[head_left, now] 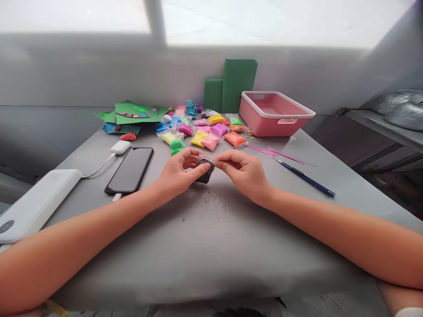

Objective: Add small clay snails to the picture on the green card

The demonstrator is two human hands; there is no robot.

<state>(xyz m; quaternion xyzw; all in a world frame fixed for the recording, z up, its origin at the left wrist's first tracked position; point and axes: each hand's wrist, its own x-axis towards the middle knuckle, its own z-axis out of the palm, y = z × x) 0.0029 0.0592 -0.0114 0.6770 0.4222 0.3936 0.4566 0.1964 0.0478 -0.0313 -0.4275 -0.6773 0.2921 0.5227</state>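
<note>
A small clear bag of dark clay [204,175] is held up just above the grey table, near its middle. My left hand [181,171] grips the bag from the left, thumb across its front. The right hand [243,169] pinches the bag's clear upper edge between thumb and forefinger. Just beyond the hands lies a loose heap of clay bags in many colours, among them a green bag [177,146], a pink bag [210,141] and an orange bag [235,139].
On the left are a phone [131,171], a white power bank [39,200] and a white earphone case [120,147]. Green sheets [142,113] lie behind them. A pink basket [277,125] stands at the back right, with pink tools [286,155] and a blue pen-like tool [307,179] nearer.
</note>
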